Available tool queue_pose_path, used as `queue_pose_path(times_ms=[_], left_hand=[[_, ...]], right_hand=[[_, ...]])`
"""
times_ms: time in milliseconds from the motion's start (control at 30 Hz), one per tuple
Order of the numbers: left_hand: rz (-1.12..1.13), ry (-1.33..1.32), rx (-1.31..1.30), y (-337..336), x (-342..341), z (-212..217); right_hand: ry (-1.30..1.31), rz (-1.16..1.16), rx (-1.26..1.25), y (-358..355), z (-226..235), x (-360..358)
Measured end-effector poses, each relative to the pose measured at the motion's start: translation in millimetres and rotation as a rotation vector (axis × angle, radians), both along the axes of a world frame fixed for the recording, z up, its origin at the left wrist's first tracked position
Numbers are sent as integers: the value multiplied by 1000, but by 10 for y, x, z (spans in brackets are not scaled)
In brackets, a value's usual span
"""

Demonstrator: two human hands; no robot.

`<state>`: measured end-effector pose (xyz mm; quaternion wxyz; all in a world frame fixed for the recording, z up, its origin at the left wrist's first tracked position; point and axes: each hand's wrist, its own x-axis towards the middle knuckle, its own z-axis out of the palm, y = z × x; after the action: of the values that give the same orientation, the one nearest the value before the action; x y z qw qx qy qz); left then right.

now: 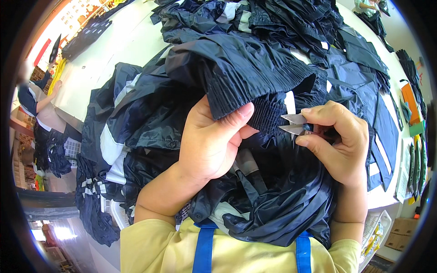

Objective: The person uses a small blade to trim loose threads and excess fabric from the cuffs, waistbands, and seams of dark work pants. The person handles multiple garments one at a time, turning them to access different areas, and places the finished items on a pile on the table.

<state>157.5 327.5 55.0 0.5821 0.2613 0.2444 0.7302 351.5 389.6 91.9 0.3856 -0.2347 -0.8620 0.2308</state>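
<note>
In front of me hangs a dark navy jacket (264, 59) with a ribbed elastic hem and a white strip. My left hand (218, 136) pinches the edge of that ribbed hem between thumb and fingers. A small pair of thread snips (296, 125) sits in my right hand (339, 136), held by thumb and fingers. Its two pointed blades are apart and face left, close to the hem's edge. The rest of the jacket's dark cloth spreads below, over my lap. I cannot make out a thread between the blades.
More dark garments with white strips (116, 143) pile up left, behind and right on the white table (118, 45). Another person's arm (48, 100) shows at the far left. A white basket (378, 232) stands at lower right, near cardboard boxes (403, 232).
</note>
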Motion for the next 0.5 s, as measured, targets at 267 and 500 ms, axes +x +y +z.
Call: queue_pose_path(times_ms=[267,500], left_hand=[[-26,6,18,0,18,4],[-31,9,19,-8,5,-21]], right_hand=[[-32,-40,122,-53,27,-51],[-36,-17,193,-23,-16,-57]])
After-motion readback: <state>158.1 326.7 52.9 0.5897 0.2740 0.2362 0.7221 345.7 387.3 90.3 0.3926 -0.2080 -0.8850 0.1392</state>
